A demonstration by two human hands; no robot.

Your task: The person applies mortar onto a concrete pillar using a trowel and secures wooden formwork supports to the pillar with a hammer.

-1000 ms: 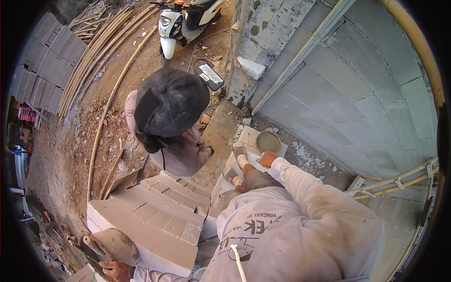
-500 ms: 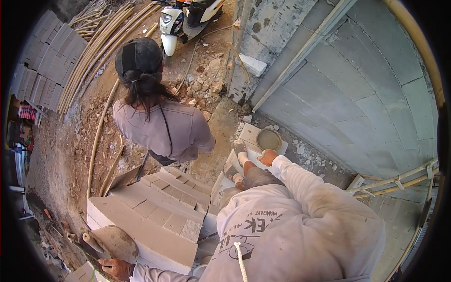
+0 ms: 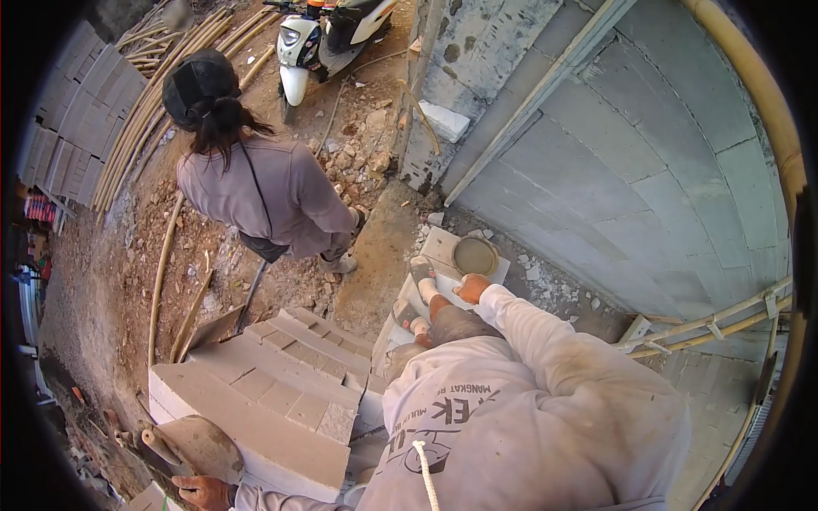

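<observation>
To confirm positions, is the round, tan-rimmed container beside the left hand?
No, the round, tan-rimmed container is beside the right hand, with the left hand well away.

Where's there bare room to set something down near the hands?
Free: the concrete strip between the co-worker's shoes and the wearer's feet; the broad block top between the trowel-like tool and the smaller blocks.
Crowded: around the right hand, with the round container and feet close by; also the left hand, beside the tool.
</observation>
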